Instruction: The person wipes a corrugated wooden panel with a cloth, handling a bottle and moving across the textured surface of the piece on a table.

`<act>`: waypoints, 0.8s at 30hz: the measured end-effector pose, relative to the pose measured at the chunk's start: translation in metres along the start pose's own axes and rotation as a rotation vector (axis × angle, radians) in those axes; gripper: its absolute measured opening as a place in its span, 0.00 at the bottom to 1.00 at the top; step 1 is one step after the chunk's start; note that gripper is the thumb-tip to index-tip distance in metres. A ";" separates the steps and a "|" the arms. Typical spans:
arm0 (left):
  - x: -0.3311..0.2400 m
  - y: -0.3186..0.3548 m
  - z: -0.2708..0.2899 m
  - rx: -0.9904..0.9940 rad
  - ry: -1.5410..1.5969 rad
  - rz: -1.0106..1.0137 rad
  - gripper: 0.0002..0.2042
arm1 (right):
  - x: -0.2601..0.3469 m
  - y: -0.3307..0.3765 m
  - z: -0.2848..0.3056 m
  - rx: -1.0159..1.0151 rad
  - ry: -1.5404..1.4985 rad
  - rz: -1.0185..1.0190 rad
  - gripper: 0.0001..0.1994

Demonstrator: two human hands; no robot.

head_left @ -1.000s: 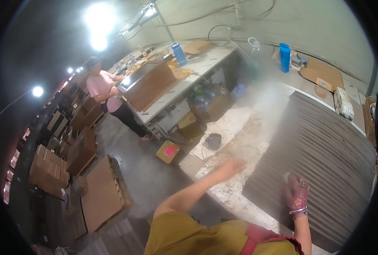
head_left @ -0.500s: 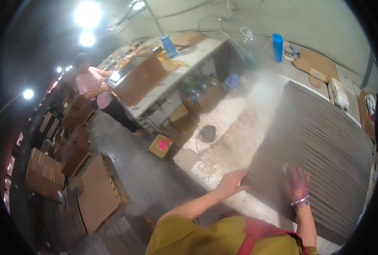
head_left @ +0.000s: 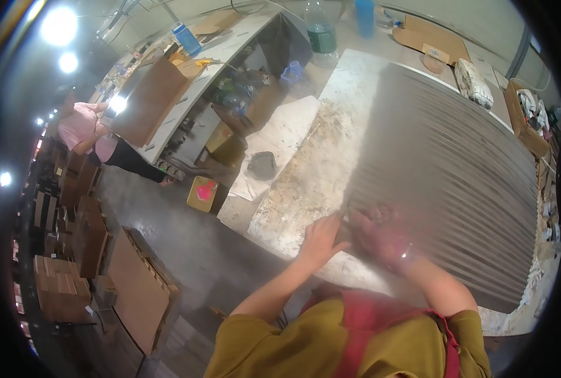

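Note:
A broad dark grey-brown ridged panel lies on the white work surface before me, smooth along its left part and grooved across the rest. My bare left hand rests at its near left corner, fingers stretched forward and thumb apart, holding nothing that I can see. Close beside it, over the same corner of the panel, is my right hand in a pink glove. Motion blurs its fingers, so whether they hold anything is unclear.
A white cloth with a dark lump lies left of the panel. Beyond stand a large green-tinted bottle and a blue tumbler. Cardboard lies at the back. A person in pink stands at the far left bench.
My right hand has swept left across the panel to its near left corner, close to my left hand. My view has shifted, bringing more of the panel's right side into sight.

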State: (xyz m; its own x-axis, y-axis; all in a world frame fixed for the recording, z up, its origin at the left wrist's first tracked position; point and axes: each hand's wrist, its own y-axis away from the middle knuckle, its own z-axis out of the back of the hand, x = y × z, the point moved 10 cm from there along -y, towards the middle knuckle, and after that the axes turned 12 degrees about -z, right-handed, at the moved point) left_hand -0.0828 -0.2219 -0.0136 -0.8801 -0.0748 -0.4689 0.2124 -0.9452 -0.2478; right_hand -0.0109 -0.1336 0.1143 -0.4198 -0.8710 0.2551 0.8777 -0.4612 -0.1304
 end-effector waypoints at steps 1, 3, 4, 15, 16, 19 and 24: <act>-0.003 -0.003 -0.001 0.001 -0.020 -0.030 0.35 | -0.009 0.000 -0.019 -0.008 0.010 0.023 0.17; 0.002 0.002 -0.003 0.004 -0.013 -0.017 0.35 | -0.034 -0.010 -0.023 -0.056 0.022 0.027 0.17; -0.001 0.000 -0.001 0.002 -0.001 -0.030 0.35 | -0.071 -0.020 -0.030 -0.019 0.015 -0.059 0.19; 0.011 0.000 -0.015 0.014 0.010 0.005 0.35 | -0.101 -0.048 -0.028 -0.200 0.015 -0.113 0.18; 0.011 0.002 -0.018 -0.001 0.015 -0.014 0.35 | -0.108 -0.047 -0.019 -0.232 0.048 -0.131 0.17; 0.012 -0.001 -0.009 -0.015 0.038 -0.001 0.36 | -0.049 -0.036 0.012 -0.243 0.190 -0.013 0.15; 0.002 -0.006 -0.011 0.032 0.059 -0.018 0.35 | -0.110 -0.017 -0.022 -0.208 0.092 -0.143 0.17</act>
State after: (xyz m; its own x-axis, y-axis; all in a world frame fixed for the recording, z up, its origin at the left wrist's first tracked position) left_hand -0.0811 -0.2127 -0.0228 -0.8568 -0.0401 -0.5141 0.1826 -0.9560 -0.2297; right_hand 0.0155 -0.0341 0.0678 -0.5632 -0.8021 0.1985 0.7458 -0.5969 -0.2958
